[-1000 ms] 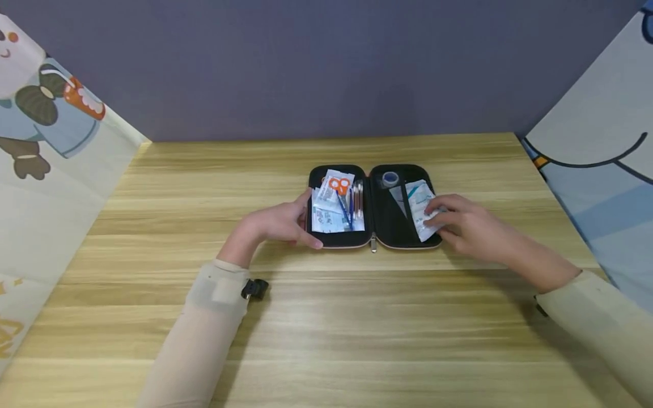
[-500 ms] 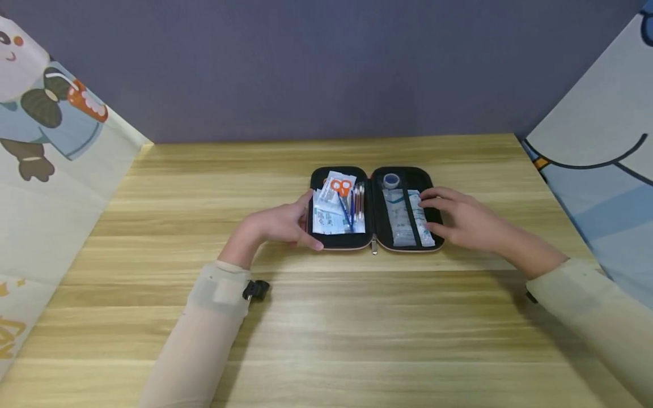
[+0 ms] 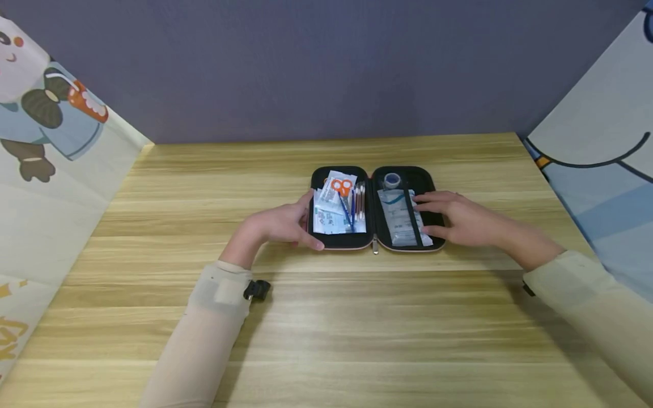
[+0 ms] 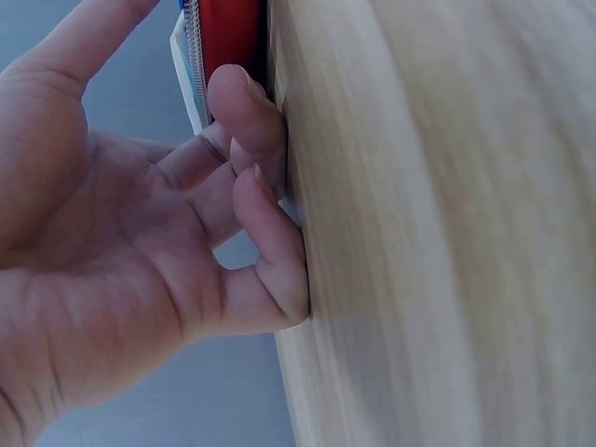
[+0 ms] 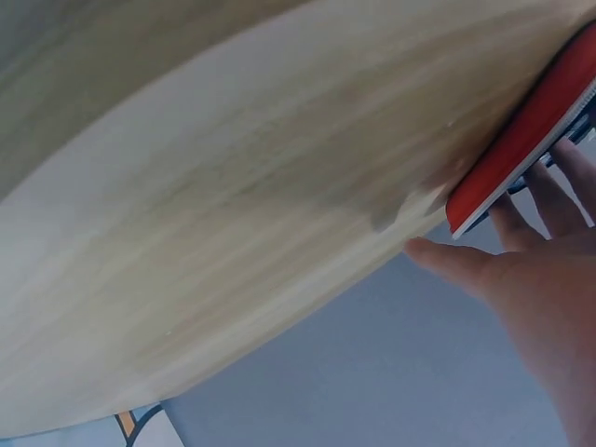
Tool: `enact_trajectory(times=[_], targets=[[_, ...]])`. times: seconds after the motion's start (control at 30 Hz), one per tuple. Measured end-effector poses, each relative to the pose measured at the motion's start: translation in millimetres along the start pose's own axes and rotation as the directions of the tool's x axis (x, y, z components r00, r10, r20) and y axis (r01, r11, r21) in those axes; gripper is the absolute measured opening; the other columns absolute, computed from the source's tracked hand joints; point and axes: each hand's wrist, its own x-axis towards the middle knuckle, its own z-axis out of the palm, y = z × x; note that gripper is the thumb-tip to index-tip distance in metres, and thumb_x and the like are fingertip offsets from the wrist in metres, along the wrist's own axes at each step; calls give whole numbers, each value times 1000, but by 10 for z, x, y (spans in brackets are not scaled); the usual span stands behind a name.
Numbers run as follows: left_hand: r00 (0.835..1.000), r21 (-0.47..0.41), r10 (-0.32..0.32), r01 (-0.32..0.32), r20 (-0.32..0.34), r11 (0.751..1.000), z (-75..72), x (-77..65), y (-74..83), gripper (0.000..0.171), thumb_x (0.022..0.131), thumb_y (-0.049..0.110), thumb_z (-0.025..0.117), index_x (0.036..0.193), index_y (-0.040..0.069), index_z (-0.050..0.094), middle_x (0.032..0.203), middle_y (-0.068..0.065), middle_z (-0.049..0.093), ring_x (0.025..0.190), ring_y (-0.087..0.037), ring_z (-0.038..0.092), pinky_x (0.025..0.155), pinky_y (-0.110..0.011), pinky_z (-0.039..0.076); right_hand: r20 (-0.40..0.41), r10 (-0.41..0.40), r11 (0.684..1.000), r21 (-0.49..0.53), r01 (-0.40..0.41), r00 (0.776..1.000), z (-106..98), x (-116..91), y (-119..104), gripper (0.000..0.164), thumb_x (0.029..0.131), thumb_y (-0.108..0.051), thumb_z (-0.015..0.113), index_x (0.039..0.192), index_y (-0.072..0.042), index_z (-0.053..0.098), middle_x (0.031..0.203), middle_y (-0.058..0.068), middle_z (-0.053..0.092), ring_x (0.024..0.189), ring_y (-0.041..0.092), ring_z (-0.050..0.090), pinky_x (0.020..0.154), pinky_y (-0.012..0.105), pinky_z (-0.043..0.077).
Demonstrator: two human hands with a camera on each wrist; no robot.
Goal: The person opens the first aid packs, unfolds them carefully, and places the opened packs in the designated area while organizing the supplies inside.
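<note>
A black-lined zip case [image 3: 343, 241] lies spread flat on the table, its outer shell red in both wrist views. My left hand [image 3: 279, 222] holds its left side, thumb at the near corner, with some fingers bent against the tabletop in the left wrist view. In the right half, a clear-and-white packet [image 3: 397, 218] sits under a black elastic strap [image 3: 411, 212]. The fingers of my right hand [image 3: 461, 220] reach over the right rim, lightly bent, tips at the packet's right edge. Above the packet is a blue-and-white tape roll [image 3: 391, 181].
White sachets [image 3: 326, 220], orange-handled scissors [image 3: 342, 187] and several slim sticks [image 3: 360, 201] fill the case's left half. A zipper pull [image 3: 374, 246] hangs at the near hinge. The wooden table [image 3: 326, 328] meets a dark wall [image 3: 326, 68] behind.
The packet, tilted in my right fingers at first, now lies straighter under the strap and further left. My right hand has eased off it and shifted slightly left; my left hand stays put.
</note>
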Motion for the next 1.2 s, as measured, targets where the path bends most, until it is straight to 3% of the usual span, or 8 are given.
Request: enact_trajectory(times=[0.27,0.57,0.8,1.0,1.2], targets=[[1000,1,0,0,1,1000,-30,-34,29,142,84,26,92,169,16,-21,146,-19,57,72,-22,62,72,-33,57,-4,56,998,37,-56,998,26,64,-51,54,100,-19,75,147,3,60,165,25,44,150,53,40,122,70,35],[1000,18,-1,1,0,1000,-26,-26,-10,143,84,30,92,169,16,-22,122,-15,66,72,-22,63,74,-33,56,-10,110,992,62,-109,994,88,85,-85,57,100,-21,75,150,1,56,162,26,43,150,52,41,121,68,38],[1000,12,-2,2,-1,1000,-17,-36,-6,143,83,27,93,169,16,-22,121,-14,67,71,-22,62,72,-33,56,-11,105,994,21,-105,994,104,77,-109,59,102,-26,74,151,0,55,161,27,45,148,51,43,118,67,41],[1000,4,13,-13,8,1000,-12,-3,-17,143,83,27,93,169,16,-21,121,-15,67,72,-22,63,72,-32,56,44,53,996,-78,-49,998,-63,59,-119,53,104,-26,71,147,3,60,155,29,51,141,52,51,112,66,46],[1000,4,10,-10,8,1000,-18,-1,-19,143,84,28,92,168,17,-23,126,-15,67,73,-22,63,72,-32,56,37,40,988,-151,-34,999,-332,138,-202,44,101,-23,74,138,1,67,144,25,63,132,47,61,107,63,52]])
